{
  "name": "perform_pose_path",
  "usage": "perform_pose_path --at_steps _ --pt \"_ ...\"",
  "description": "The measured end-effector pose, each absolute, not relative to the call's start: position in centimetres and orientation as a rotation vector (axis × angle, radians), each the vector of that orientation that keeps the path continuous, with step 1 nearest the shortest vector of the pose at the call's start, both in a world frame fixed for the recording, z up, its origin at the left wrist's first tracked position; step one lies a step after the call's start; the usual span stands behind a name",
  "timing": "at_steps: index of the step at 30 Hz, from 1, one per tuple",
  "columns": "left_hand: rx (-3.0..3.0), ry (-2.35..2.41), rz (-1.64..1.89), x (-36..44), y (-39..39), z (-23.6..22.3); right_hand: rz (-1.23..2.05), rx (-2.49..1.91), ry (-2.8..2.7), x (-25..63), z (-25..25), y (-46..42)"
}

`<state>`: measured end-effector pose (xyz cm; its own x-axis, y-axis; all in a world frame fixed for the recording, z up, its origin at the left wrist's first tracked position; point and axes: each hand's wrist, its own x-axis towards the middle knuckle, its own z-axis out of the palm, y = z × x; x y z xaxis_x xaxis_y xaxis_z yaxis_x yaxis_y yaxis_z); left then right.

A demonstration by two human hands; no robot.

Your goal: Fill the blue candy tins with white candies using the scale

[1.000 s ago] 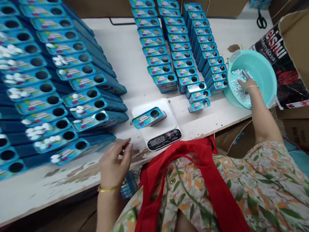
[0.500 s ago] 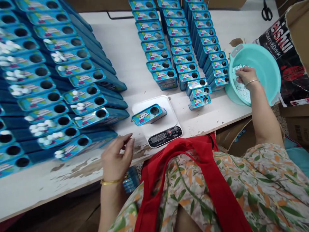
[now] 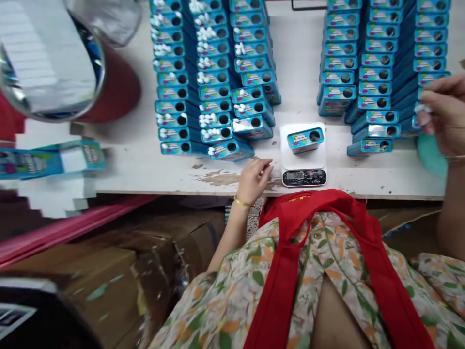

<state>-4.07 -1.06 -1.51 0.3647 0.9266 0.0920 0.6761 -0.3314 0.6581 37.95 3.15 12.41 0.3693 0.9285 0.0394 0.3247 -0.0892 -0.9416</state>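
At the right edge, my right hand [image 3: 448, 114] has its fingertips closed on a few small white candies [image 3: 423, 115]. It is above the turquoise basin [image 3: 432, 155], which is partly hidden and cut off. My left hand [image 3: 253, 180] is by the table's front edge with loosely curved fingers, thumb apart and nothing visible in it. Just right of it is a white kitchen scale [image 3: 321, 162]; its digits are too blurred to read surely. One blue candy tin [image 3: 305, 140] with a round hole in its top stands on the scale.
Left of the scale stand rows of blue tins [image 3: 214, 92], many with white candies on top. More tin rows [image 3: 376, 72] stand to the right. A large red round container [image 3: 119, 82] and stacked flat cartons [image 3: 54, 194] are at far left. Cardboard boxes [image 3: 98, 281] lie below the table.
The view has swung left, bringing the red container and cartons into sight. My right hand has come up out of the basin with candies. My left hand stays beside the scale.
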Motion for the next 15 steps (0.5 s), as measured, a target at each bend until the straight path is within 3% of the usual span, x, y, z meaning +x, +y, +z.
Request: perform_pose_path --at_steps 3,7,15 --pt "2.101 1.387 0.649 -4.4 -1.6 -1.5 1.124 -1.331 -1.237 29.8 12.1 4.1" --pt "2.076 1.404 0.688 -5.3 -2.3 -1.5 1.343 -1.371 -1.389 24.4 9.4 5.0" --pt "2.031 1.429 0.726 -5.8 -2.7 -2.0 0.840 -1.472 -2.071 25.1 9.1 5.2"
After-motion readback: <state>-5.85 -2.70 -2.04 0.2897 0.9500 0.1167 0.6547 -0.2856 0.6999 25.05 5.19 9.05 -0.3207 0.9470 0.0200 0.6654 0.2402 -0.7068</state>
